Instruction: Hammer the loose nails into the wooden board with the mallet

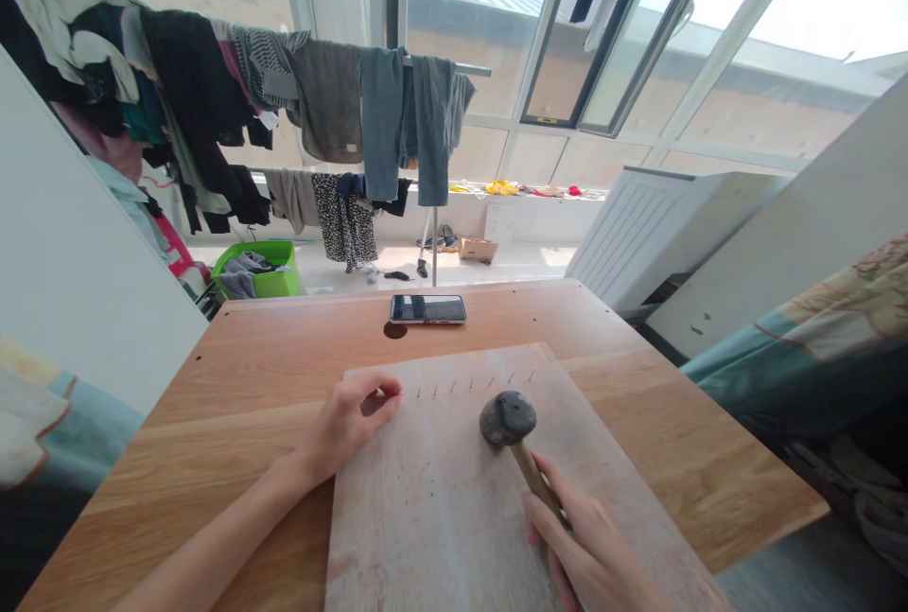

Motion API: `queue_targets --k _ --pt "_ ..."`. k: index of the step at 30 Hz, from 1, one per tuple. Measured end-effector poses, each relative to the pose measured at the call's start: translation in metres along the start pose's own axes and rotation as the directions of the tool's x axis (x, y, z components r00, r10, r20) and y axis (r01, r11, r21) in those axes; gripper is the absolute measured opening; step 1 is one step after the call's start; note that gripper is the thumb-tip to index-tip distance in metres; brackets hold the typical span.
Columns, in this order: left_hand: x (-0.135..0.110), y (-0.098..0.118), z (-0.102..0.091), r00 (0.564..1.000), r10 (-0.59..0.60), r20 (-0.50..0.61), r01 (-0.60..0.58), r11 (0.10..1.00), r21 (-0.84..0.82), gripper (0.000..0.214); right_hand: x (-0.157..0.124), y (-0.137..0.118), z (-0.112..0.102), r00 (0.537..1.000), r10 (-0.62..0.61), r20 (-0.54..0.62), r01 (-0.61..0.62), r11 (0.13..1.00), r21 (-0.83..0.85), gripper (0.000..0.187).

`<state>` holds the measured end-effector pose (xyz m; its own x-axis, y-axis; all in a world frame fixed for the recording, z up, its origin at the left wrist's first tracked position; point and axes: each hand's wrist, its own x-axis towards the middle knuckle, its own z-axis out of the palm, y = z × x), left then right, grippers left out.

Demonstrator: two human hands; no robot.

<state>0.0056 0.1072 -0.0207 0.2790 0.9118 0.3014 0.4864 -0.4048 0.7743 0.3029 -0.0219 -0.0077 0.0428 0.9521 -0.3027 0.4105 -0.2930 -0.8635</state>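
Note:
My right hand (pixel 585 536) is wrapped round the wooden handle of a rubber mallet (pixel 508 418). Its dark, worn head is over the middle of a pale wooden board (pixel 440 536), just below a row of nails. Several thin nails (pixel 472 385) stand up in a line near the board's far edge, some leaning slightly. At the left end of that row, my left hand (pixel 355 413) pinches thumb and forefinger together on what looks like another nail, almost wholly hidden by the fingertips. Small dark marks dot the board's left part.
The board lies on a wooden table (pixel 234 375). Beyond it are a phone (pixel 427 309) and a round dark hole (pixel 395 330) in the tabletop. Clothes (pixel 330 101) hang on a rack behind, above a green basket (pixel 276 284). White panels flank both sides.

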Motion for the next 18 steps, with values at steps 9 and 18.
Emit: queue_targets --k 9,18 --pt "0.002 0.0 -0.002 0.997 0.057 -0.049 -0.052 0.994 0.095 0.022 0.001 -0.032 0.015 0.995 -0.062 0.081 0.057 0.996 0.065 0.056" --pt "0.002 -0.01 0.003 0.995 0.066 -0.077 -0.061 0.996 0.059 0.025 0.028 -0.098 0.046 0.943 -0.213 0.254 0.168 0.967 0.189 0.039"
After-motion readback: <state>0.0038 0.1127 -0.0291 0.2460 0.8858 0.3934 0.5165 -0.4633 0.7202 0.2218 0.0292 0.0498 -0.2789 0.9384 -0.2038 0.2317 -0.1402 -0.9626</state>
